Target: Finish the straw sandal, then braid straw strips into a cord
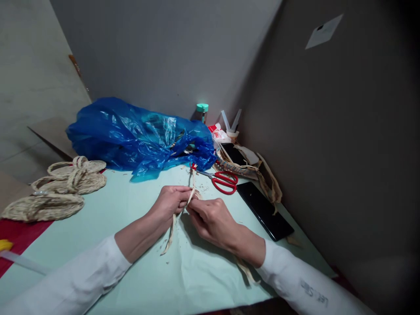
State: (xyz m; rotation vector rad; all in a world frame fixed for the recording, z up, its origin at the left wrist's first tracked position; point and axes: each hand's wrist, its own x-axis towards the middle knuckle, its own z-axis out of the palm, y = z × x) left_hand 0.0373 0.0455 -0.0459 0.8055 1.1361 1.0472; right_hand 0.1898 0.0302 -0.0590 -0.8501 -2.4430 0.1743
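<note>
I've L hand (168, 204) + R hand (214, 222) angled inward, both pinching pale fiber strands (191, 197) btwn fingertips; red-handled scissors (235, 180) just past grip, black phone (265, 211) off R, table edge (226, 303) bodyside, well apart.

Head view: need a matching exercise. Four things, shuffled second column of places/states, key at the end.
Things
1. Pale, ribbon-like fibre strands
2. Red-handled metal scissors
3. Shiny blue plastic bag
4. Coiled bundles of braided straw-coloured rope

Places/states
A. Grouped at the picture's left
B. In a crumpled heap along the grey wall
C. Held between the left hand and right hand
D. Lying flat beyond the hands, blades pointing left

Pairs: 1-C, 2-D, 3-B, 4-A
</note>
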